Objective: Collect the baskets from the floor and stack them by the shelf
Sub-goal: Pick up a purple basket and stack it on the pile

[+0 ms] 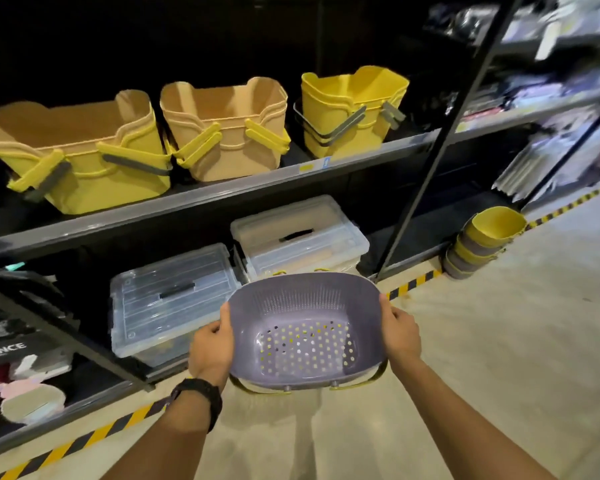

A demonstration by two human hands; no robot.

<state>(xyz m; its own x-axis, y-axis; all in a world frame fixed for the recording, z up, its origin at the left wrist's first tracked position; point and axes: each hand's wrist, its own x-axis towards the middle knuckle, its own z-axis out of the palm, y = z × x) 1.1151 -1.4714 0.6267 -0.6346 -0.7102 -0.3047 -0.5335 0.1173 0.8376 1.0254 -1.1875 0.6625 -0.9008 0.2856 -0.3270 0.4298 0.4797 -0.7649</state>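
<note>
Currently left hand (210, 344) and right hand (399, 332) clamp fingers on the purple basket (302, 327), held mid-air near the shelf (222, 192); set askew, it could topple the floor stack (482, 244).

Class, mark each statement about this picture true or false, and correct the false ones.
1. The left hand and right hand both grip the purple basket at its rim. True.
2. The purple basket is full of goods. False: it is empty, and its perforated bottom shows.
3. A stack of baskets stands on the floor beside the shelf. True.
4. The clear boxes on the lowest level are open. False: their lids are on.
5. The watch is on the right wrist. False: it is on the left wrist.
</note>
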